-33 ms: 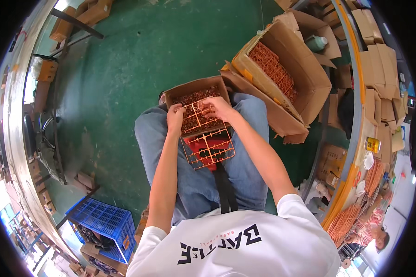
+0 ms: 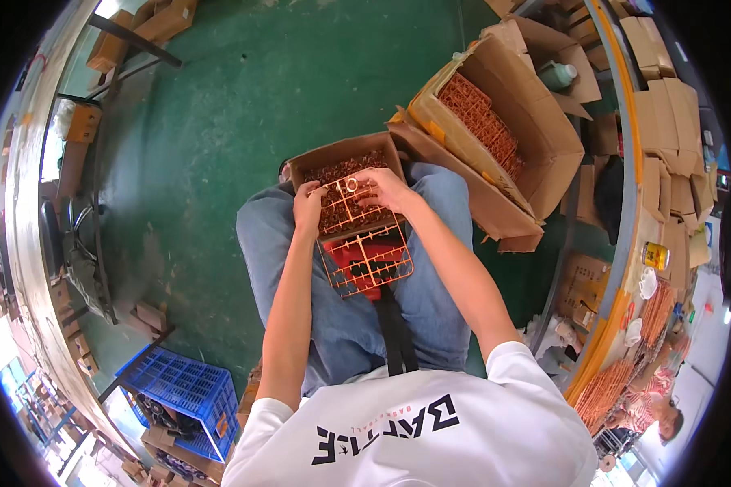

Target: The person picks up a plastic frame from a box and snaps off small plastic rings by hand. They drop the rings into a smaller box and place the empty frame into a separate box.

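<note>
An orange plastic sprue frame (image 2: 369, 261), a grid of thin bars, slants from the cardboard box (image 2: 337, 151) down over my lap. Its left edge is pinched by my left hand (image 2: 308, 207), thumb and fingers closed. My right hand (image 2: 385, 191) is bent over the upper right part of the frame, its fingers curled in on the bars. A small pale ring-like shape (image 2: 351, 184) shows beside the right fingertips; what it is I cannot make out. Under the hands the box holds a heap of small reddish-brown pieces (image 2: 326, 173).
On my right stands a large open carton (image 2: 536, 174) with stacked orange sprue frames (image 2: 481, 114) inside. A blue plastic crate (image 2: 188, 390) is at the lower left. Along the right runs a bench (image 2: 632, 203) with more frames; a person (image 2: 654, 410) is beyond it.
The pale ring-like shape by my right fingertips shows more plainly now. Both hands and the sprue frame stay almost in the same place.
</note>
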Tool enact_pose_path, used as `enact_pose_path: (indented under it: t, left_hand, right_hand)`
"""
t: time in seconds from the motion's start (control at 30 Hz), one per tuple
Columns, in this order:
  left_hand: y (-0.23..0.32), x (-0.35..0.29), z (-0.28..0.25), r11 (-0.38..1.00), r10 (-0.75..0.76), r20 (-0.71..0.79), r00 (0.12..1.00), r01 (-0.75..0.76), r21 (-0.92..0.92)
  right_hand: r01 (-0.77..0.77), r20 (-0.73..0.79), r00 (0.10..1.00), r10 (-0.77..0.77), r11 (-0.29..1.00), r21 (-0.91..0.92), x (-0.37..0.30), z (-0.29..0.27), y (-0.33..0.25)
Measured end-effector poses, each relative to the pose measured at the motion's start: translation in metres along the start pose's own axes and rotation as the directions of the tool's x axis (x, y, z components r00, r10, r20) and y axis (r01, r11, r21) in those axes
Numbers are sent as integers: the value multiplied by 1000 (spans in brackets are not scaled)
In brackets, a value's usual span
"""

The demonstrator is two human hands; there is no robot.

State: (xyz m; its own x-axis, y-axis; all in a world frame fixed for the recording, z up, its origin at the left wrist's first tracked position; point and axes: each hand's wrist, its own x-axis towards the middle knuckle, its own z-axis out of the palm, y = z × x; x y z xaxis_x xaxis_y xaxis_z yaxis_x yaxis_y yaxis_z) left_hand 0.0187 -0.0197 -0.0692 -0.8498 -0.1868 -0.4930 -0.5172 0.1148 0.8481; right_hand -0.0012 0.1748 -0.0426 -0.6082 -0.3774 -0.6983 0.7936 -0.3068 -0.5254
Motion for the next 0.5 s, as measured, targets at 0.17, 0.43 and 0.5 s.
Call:
enact_pose_path:
  t: [0.17, 0.43, 0.5]
  left_hand:
    - [25, -7, 9, 894, -277, 247, 929, 343, -287]
    - [-6, 20, -9, 963, -36, -42, 998, 46, 264]
    - [12, 13, 0, 933, 23, 14, 1000, -27, 359]
  right_hand:
    - [94, -138, 980, -145, 941, -324, 5, -16, 10]
    - [242, -236, 893, -382, 853, -463, 38, -1, 18]
    - [232, -102, 965, -243, 967, -106, 10, 2, -7]
